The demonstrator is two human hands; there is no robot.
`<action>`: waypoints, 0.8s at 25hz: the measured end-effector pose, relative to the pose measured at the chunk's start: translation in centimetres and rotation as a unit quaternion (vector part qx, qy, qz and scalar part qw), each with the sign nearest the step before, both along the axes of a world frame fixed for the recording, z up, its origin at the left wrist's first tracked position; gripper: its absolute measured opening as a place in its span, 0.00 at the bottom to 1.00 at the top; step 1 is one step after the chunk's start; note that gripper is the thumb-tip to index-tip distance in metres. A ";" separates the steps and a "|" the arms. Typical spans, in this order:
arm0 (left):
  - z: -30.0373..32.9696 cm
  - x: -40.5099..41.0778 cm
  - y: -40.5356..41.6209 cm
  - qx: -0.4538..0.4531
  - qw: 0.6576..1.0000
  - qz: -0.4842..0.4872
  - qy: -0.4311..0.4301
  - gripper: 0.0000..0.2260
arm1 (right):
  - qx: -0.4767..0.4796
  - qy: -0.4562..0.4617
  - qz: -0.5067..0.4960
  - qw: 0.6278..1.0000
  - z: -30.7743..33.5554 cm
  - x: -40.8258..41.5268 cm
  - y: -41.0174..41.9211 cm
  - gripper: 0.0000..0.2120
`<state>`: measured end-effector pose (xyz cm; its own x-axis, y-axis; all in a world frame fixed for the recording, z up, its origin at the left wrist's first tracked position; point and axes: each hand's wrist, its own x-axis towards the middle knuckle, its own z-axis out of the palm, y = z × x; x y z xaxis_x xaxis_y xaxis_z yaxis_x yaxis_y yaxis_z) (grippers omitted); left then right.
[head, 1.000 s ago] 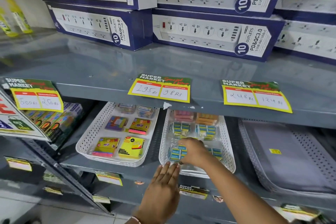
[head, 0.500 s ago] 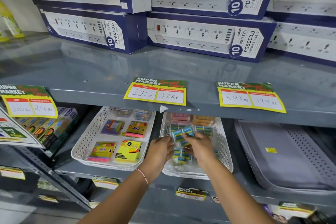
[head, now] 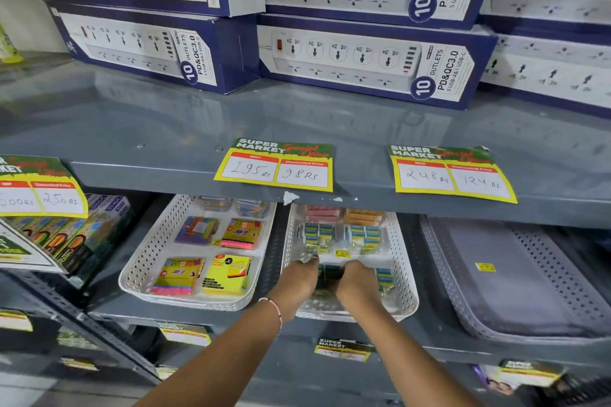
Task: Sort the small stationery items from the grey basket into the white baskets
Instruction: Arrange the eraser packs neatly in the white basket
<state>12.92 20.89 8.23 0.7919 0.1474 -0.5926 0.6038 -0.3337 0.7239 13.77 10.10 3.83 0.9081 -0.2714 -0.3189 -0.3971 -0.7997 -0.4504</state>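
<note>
Two white baskets stand side by side on the lower shelf. The left white basket [head: 142, 261] holds packs of sticky notes [head: 228, 274]. The right white basket [head: 405, 277] holds clear packs of small blue and yellow boxes [head: 319, 235] and, at the back, pink and orange packs. My left hand [head: 299, 277] and my right hand [head: 357, 281] are both inside the right basket, close together, fingers curled down around a clear pack of blue and yellow boxes [head: 330, 271] near its front. The grey basket [head: 562, 277] sits to the right and looks empty.
The upper shelf's front edge [head: 363, 205] overhangs the baskets, with price labels [head: 277, 165] stuck on it. Power strip boxes [head: 367, 59] are stacked on the upper shelf. Colourful boxes [head: 82, 231] stand left of the baskets.
My left hand has come up from below the shelf into the right basket. Both hands lifted a pack of blue and yellow boxes, then lowered it toward the basket's front.
</note>
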 end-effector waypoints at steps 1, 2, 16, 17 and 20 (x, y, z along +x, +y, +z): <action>-0.2 0.0 0.0 0.001 1.000 -0.001 -0.001 0.23 | -0.023 0.004 0.006 1.000 0.0 0.1 0.1 0.09; -0.3 0.0 0.0 0.003 1.000 -0.003 0.001 0.24 | -0.041 0.008 0.012 0.999 0.0 0.1 0.2 0.10; 0.0 0.1 -0.1 -0.022 1.000 -0.006 0.006 0.22 | 0.029 0.022 0.025 0.999 1.6 -0.1 0.2 0.05; 0.5 -0.4 -0.3 0.005 0.999 -0.026 -0.023 0.17 | 0.049 0.012 0.026 0.998 2.1 -0.5 -0.2 0.04; -0.1 -1.9 0.7 0.027 0.987 -0.022 -0.158 0.17 | 0.164 -0.135 0.003 0.977 3.6 -2.2 -2.8 0.05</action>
